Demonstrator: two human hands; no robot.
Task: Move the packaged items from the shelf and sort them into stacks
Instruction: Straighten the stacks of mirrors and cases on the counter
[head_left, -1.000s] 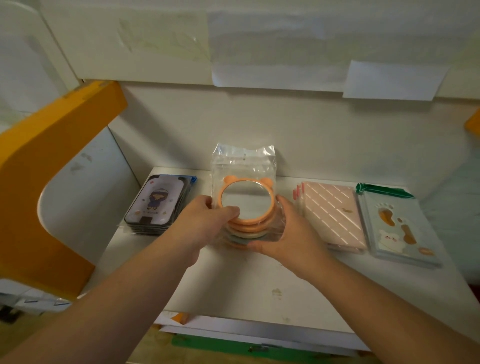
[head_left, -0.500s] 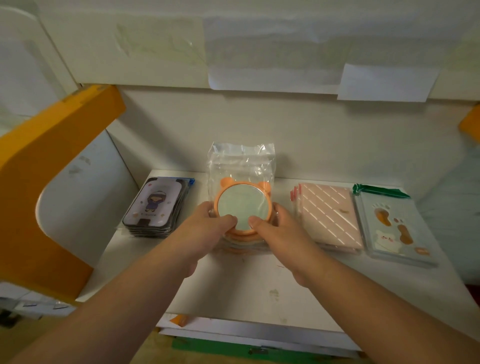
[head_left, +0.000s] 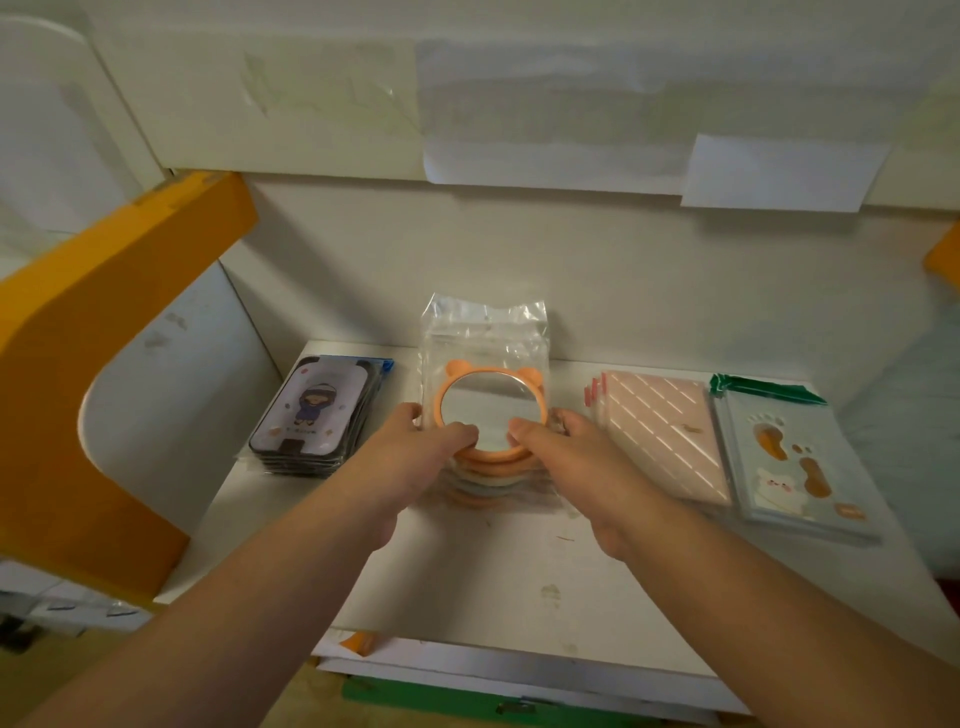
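Head view shows our left hand (head_left: 421, 452) and right hand (head_left: 566, 454) closed in from either side on the pile of round mirrors (head_left: 491, 415), each sealed in a clear bag whose empty top (head_left: 485, 332) stands up against the back wall. Both thumbs rest on the lower rim of the top mirror, an orange one with small ears, while the fingers curl round the sides of the pile; how deep they reach beneath it we cannot tell, since the hands themselves hide that edge. The pile sits on the white shelf (head_left: 467, 561), at the middle of the row, and paler rims show under the orange one, so several pieces lie there together. To its left, a little apart, lies a stack of dark cartoon cases (head_left: 317, 415); to its right, just beside our right hand, a stack of pink striped packs (head_left: 660, 431), and beyond that the pale blue packs with paw prints (head_left: 795, 452). We judge the step in hand to be squaring up the mirror stack, with the other three sorts already laid out. Next we should press the slippery bags evenly from both sides so the round pieces line up, then let go gently, lest the pile slide.
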